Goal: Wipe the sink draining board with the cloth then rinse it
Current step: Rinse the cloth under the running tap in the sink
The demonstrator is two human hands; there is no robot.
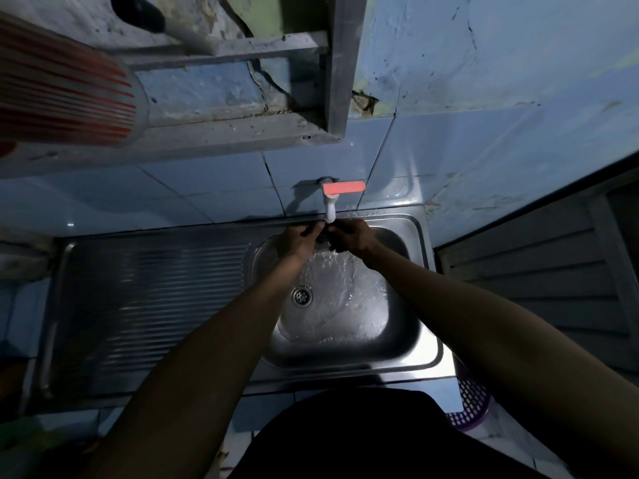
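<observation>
- The white tap (329, 210) with its red lever (344, 187) juts from the tiled wall over the back rim of the sink bowl (404, 305); both hands, left hand (300, 240) and right hand (353, 236), occupy the space directly beneath its spout, gripping a dark cloth (325, 238).
- The ribbed draining board (155, 299) left of the bowl carries no objects.
- A metal shelf frame (276, 98) overhangs the wall above the board.
- The bowl floor around the drain (302, 296) is open, with running water.

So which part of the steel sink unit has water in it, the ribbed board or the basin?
The basin, on the right below the tap, holds the splashing water; the ribbed draining board to its left shows none.
</observation>
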